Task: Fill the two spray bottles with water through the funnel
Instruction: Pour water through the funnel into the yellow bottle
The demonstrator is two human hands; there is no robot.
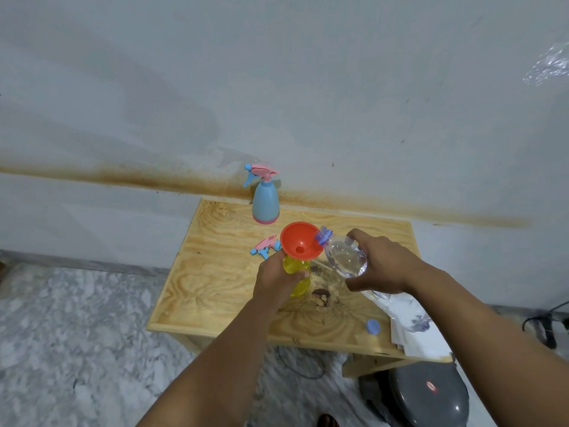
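Observation:
An orange funnel (300,241) sits in the neck of a yellow spray bottle (299,274) standing on the wooden table (215,272). My left hand (277,280) grips that yellow bottle around its body. My right hand (377,261) holds a clear water bottle (343,257) tilted, its open mouth resting over the funnel's right rim. A pink and blue spray head (266,245) lies loose on the table just left of the funnel. At the back edge stands a blue spray bottle (265,202) with its pink trigger top on.
A blue cap (373,327) lies near the table's front right. White paper or plastic (415,331) covers the right front corner. A grey round lid (431,392) sits on the floor below. The table stands against a stained wall.

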